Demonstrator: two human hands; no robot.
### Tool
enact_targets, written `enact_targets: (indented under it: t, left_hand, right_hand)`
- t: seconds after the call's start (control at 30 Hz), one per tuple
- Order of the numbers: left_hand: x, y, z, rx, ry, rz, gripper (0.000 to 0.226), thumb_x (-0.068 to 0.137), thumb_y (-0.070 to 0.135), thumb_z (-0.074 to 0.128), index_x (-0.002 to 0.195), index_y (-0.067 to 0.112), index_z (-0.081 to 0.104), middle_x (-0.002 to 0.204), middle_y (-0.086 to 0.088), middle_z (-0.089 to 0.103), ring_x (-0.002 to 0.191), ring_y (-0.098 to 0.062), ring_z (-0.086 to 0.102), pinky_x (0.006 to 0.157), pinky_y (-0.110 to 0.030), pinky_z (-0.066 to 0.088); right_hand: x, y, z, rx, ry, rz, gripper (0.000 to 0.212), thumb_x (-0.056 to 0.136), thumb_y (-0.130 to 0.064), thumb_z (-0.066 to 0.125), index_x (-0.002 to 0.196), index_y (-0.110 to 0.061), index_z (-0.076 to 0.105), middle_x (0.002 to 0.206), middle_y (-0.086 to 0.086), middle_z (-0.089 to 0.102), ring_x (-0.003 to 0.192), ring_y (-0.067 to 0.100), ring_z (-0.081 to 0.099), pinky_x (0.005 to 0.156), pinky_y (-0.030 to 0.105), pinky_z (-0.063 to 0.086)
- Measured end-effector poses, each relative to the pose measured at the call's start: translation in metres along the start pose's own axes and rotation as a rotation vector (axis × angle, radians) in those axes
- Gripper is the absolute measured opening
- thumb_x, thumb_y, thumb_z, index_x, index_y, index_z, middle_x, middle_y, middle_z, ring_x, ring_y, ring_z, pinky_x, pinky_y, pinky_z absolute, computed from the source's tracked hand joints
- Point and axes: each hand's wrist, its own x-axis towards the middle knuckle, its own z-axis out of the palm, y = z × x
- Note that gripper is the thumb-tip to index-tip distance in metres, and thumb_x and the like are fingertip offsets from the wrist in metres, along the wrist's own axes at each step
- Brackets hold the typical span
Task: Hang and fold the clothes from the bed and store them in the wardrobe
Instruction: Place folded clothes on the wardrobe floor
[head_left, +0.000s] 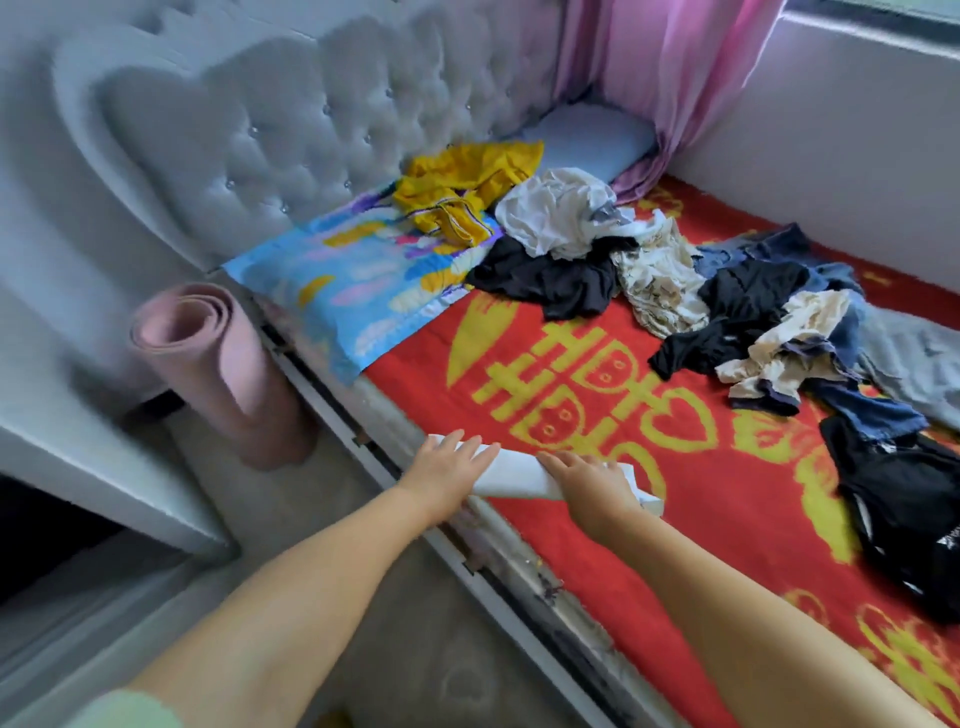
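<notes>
- Down at the near edge of the bed (545, 332), a folded white garment (514, 475) lay on the red blanket.
- Left hand (447, 467) pressed it flat, fingers straight and together.
- Right hand (587, 480) rested on it likewise, fingers extended.
- Unfolded clothes (675, 291) lay heaped farther back, near the blue pillow (358, 291).

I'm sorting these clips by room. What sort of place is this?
Most likely a home bedroom: a bed with a tufted grey headboard, a patterned pillow on a red blanket, and loose clothes piled on it.
</notes>
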Motion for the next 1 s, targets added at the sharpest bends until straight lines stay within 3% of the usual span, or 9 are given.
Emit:
enact_targets:
  t: [0.2,0.33,0.73,1.0]
  left_hand:
    - [-0.121,-0.072,0.021,-0.009,0.005,-0.203,0.076,0.091,0.002,0.047,0.154,0.017,0.006,0.153,-0.007,0.026,0.14,-0.027,0.026,0.11,-0.04,0.028]
    - [-0.208,-0.114,0.048,-0.079,0.012,-0.321,0.077,0.089,0.002,0.048,0.154,0.018,0.011,0.15,-0.005,0.031,0.138,-0.027,0.028,0.107,-0.039,0.031]
    - [-0.582,-0.253,0.194,-0.324,-0.074,-0.745,0.082,0.084,-0.008,0.043,0.154,0.021,0.012,0.148,-0.005,0.033,0.136,-0.028,0.031,0.102,-0.041,0.039]
    - [-0.663,-0.285,0.26,-0.49,-0.09,-0.876,0.079,0.084,-0.008,0.04,0.153,0.022,0.015,0.146,-0.005,0.035,0.134,-0.027,0.033,0.098,-0.039,0.039]
  right_hand:
    - [0.007,-0.125,-0.016,-0.109,0.051,-0.197,0.063,0.093,-0.012,0.047,0.149,-0.029,0.023,0.143,-0.001,0.043,0.123,0.029,0.047,0.097,0.046,0.04]
    - [0.005,-0.218,-0.015,-0.127,0.054,-0.297,0.067,0.092,-0.008,0.047,0.15,-0.029,0.022,0.145,0.0,0.041,0.126,0.029,0.045,0.099,0.046,0.039]
    - [-0.043,-0.627,0.042,-0.269,-0.026,-0.742,0.073,0.086,0.004,0.039,0.148,-0.031,0.025,0.145,0.001,0.042,0.129,0.03,0.044,0.1,0.045,0.039]
    - [-0.03,-0.744,0.065,-0.389,-0.121,-0.917,0.073,0.088,0.002,0.038,0.149,-0.033,0.023,0.146,-0.001,0.04,0.132,0.027,0.043,0.096,0.043,0.039]
